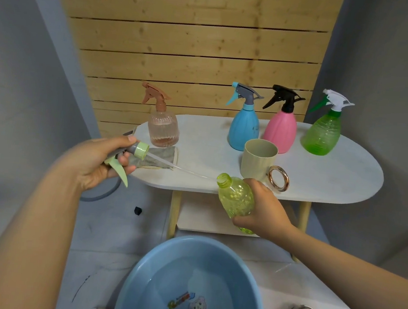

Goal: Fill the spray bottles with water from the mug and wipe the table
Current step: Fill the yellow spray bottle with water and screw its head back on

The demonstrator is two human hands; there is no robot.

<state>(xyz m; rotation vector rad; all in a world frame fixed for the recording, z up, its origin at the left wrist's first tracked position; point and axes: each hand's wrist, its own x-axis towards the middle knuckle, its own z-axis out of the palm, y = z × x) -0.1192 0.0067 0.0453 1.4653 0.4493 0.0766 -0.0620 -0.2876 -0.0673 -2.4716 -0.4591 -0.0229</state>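
My right hand (264,209) grips a yellow-green bottle (235,196), uncapped and tilted, its open neck pointing up and left at the table's front edge. My left hand (96,162) holds that bottle's spray head (132,153); the thin clear dip tube (186,170) runs from the head right to the bottle's neck. A cream mug (259,161) with a gold ring handle stands upright on the white oval table (334,178). A grey cloth (157,158) lies folded near the table's left end.
A clear peach bottle (163,127) stands behind the cloth. Blue (243,125), pink (279,131) and green (322,134) bottles line the back right. A blue basin (197,282) of water sits on the floor between my shoes. Wooden slats back the table.
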